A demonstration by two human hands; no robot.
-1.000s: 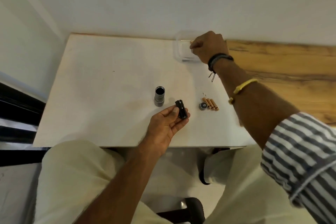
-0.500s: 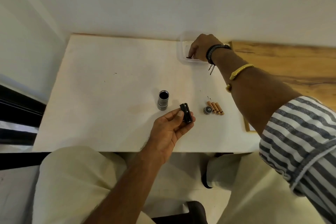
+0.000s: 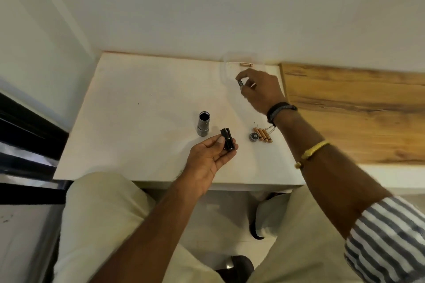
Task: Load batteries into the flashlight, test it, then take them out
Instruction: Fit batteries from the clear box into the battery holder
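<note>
The silver-grey cylindrical flashlight body (image 3: 203,127) stands upright, open end up, on the white table (image 3: 138,122). Just beside it, the left hand (image 3: 207,163) grips the black plastic battery holder (image 3: 228,143) between thumb and curled fingers. To the right lie a round grey end cap (image 3: 253,136) and three copper-coloured batteries (image 3: 264,135) side by side, the cap touching the nearest of them. Farther back the right hand (image 3: 262,92) pinches a small battery (image 3: 240,82) over a clear plastic container (image 3: 225,71) holding another copper battery (image 3: 246,64).

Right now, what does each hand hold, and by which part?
Left hand holds the black battery holder, thumb on its side; right hand pinches a battery round its middle.
</note>
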